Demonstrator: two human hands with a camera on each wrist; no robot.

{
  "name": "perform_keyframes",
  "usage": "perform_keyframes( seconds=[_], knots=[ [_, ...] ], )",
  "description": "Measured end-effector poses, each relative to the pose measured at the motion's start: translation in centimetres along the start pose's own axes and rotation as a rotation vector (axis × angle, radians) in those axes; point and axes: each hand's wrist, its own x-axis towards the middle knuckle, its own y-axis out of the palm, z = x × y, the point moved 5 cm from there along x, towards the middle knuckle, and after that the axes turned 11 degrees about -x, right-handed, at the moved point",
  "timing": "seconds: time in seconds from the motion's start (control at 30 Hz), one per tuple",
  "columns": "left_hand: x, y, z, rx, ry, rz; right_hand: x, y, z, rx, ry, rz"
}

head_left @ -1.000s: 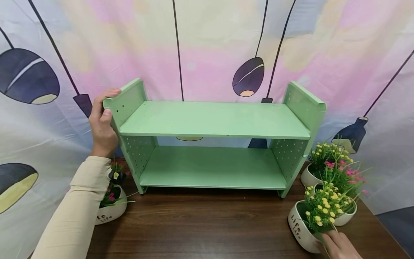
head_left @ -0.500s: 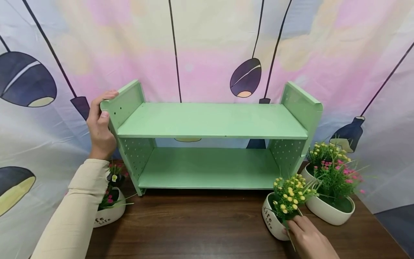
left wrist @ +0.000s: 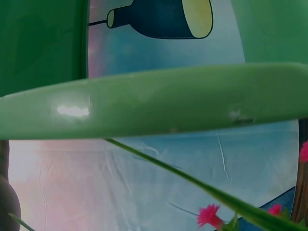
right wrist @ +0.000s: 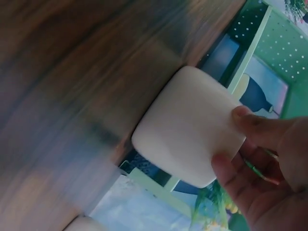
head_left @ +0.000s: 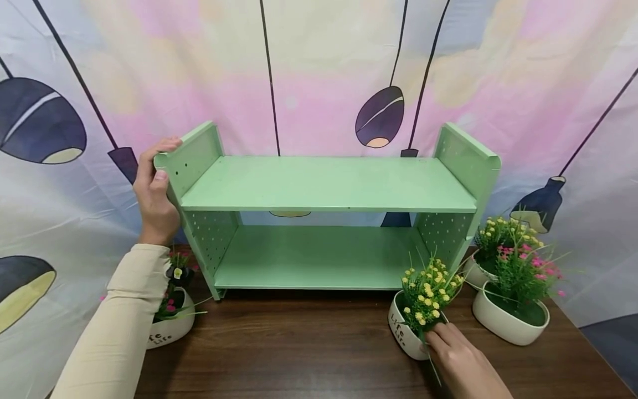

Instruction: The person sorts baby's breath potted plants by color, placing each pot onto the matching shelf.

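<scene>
A two-tier light green shelf (head_left: pixel 329 185) stands on the brown table. My left hand (head_left: pixel 155 194) grips the top front corner of its left side panel, the thumb on the near side. In the left wrist view a green panel edge (left wrist: pixel 159 103) crosses the frame. My right hand (head_left: pixel 461 354) pinches the rim of a white flowerpot (head_left: pixel 406 332) marked "Life", which holds yellow flowers (head_left: pixel 428 291). In the right wrist view the thumb and fingers hold the pot's white wall (right wrist: pixel 187 127). The pot is in front of the shelf's lower right corner; whether its base touches the table is unclear.
Right of the shelf stand a white pot with pink flowers (head_left: pixel 513 318) and, behind it, a pot with yellow flowers (head_left: pixel 505 235). Another "Life" pot (head_left: pixel 174 327) sits partly behind my left sleeve. A patterned curtain (head_left: pixel 319 77) hangs behind. The table's right edge (head_left: pixel 593 343) slants away.
My right hand has carried the yellow-flower pot leftward, away from the other right-hand pots, and slightly toward the shelf. My left hand keeps its grip on the side panel.
</scene>
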Motion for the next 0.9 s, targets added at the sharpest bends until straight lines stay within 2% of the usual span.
perform_keyframes(
  seconds=[0.27, 0.4, 0.6, 0.73, 0.9],
  knots=[
    [0.0, 0.0, 0.0, 0.032, 0.002, 0.008, -0.9, 0.4, -1.0, 0.070, -0.090, 0.039],
    [0.0, 0.0, 0.0, 0.025, 0.004, 0.006, -1.2, 0.7, -1.7, 0.099, -0.091, 0.036],
    [0.0, -0.1, 0.0, 0.011, 0.007, -0.005, -0.9, 0.7, -2.1, 0.073, -0.011, 0.050],
    [0.0, -0.1, 0.0, 0.025, 0.008, 0.000, -0.9, 0.5, -2.4, 0.058, 0.095, 0.099],
    [0.0, 0.0, 0.0, 0.032, 0.004, 0.010, -0.7, 0.5, -1.9, 0.017, 0.184, 0.168]
  ],
)
